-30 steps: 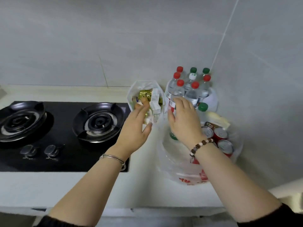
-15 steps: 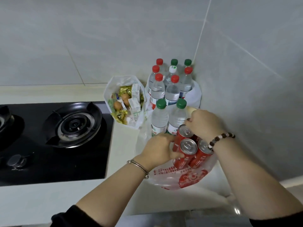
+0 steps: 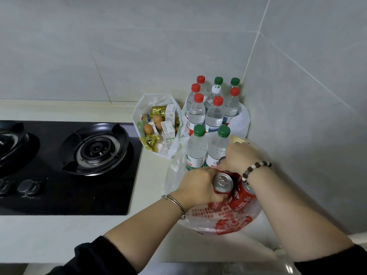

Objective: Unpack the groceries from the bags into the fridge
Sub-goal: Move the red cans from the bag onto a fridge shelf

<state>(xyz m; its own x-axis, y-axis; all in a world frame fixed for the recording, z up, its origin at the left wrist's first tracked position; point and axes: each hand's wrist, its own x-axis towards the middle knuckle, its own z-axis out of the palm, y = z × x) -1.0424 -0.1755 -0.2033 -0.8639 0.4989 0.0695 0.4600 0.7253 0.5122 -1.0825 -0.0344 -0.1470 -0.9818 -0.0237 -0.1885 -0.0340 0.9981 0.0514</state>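
Left grip [image 3: 196, 187] clamps the front can [image 3: 222, 182] in the printed bag [image 3: 224, 223] on the desk [image 3: 59, 235]; right grip [image 3: 240, 157] curls over the rear can [image 3: 221, 161]. Two green-capped bottles [image 3: 196, 149] crowd just behind; a snack bag [image 3: 137, 121] sits beside the stove [image 3: 95, 147].

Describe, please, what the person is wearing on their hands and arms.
Both hands are bare, without gloves. The left hand has a thin silver bangle at the wrist; the right hand has a beaded bracelet of dark brown beads with a few white ones. The forearms are uncovered; a black left sleeve and a black right sleeve end near the elbows.
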